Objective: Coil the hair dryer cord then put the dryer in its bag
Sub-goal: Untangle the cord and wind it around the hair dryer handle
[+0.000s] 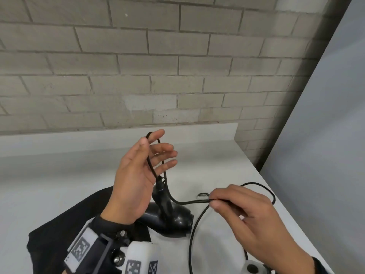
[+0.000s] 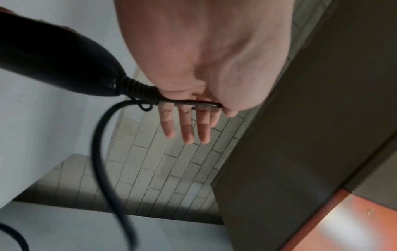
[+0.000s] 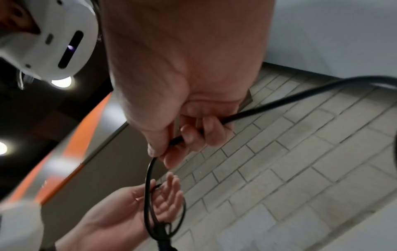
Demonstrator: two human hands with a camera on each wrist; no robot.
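The black hair dryer (image 1: 173, 218) lies on the white table (image 1: 79, 175), its handle (image 2: 53, 59) tilted up toward my left hand (image 1: 154, 147). That hand is raised with straight, spread fingers (image 2: 187, 129). The black cord (image 1: 164, 165) runs from the handle's end up the palm, over the index finger beside the thumb, and back down. My right hand (image 1: 214, 201) pinches the cord (image 3: 279, 101) between thumb and fingers, low to the dryer's right. Behind that hand the cord arcs round and trails toward the table's near edge. The black bag (image 1: 59, 230) lies flat under my left wrist.
A grey brick wall (image 1: 177, 66) rises behind the table. A pale grey panel (image 1: 325, 135) stands along the table's right edge. A small metal clip (image 1: 202, 194) lies just left of my right fingertips. Bare table surface stretches to the left.
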